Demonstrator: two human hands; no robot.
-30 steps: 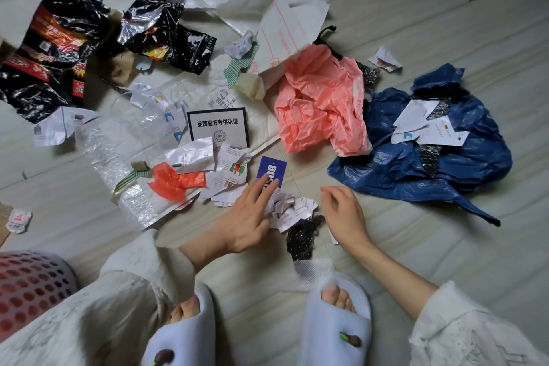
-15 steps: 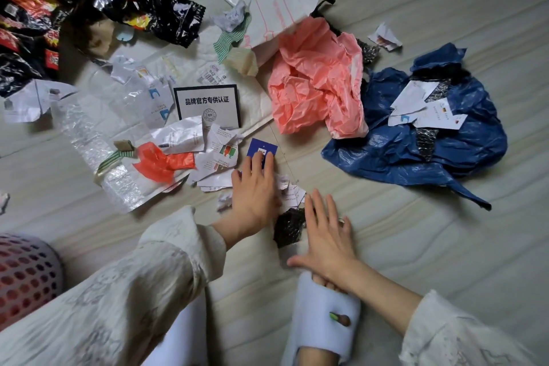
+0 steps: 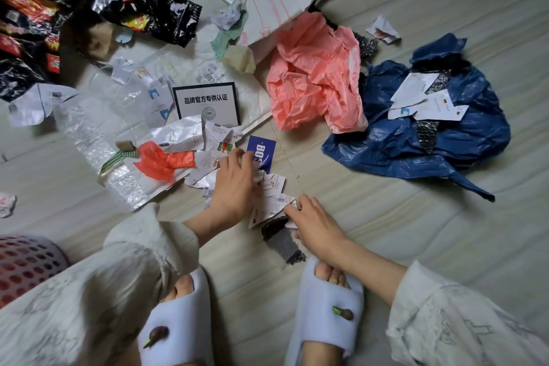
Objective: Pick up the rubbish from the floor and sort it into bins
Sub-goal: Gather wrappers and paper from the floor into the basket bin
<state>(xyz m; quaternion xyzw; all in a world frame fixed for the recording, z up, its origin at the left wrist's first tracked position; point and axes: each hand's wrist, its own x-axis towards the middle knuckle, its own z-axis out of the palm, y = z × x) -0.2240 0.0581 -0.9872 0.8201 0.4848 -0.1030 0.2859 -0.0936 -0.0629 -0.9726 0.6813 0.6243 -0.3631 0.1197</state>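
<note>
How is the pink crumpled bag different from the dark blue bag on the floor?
The pink bag is bunched into a high crumpled heap; the blue bag lies spread flatter. The blue bag carries white paper scraps; the pink bag carries none. Both are creased plastic, side by side.

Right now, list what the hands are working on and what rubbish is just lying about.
In hand:
left hand, gathering the torn paper scraps
right hand, grip on the scraps' near edge
blue tag, at the left fingertips

Lying about:
pink bag
blue bag
black snack wrappers
black-bordered card
orange scrap
red basket
</note>
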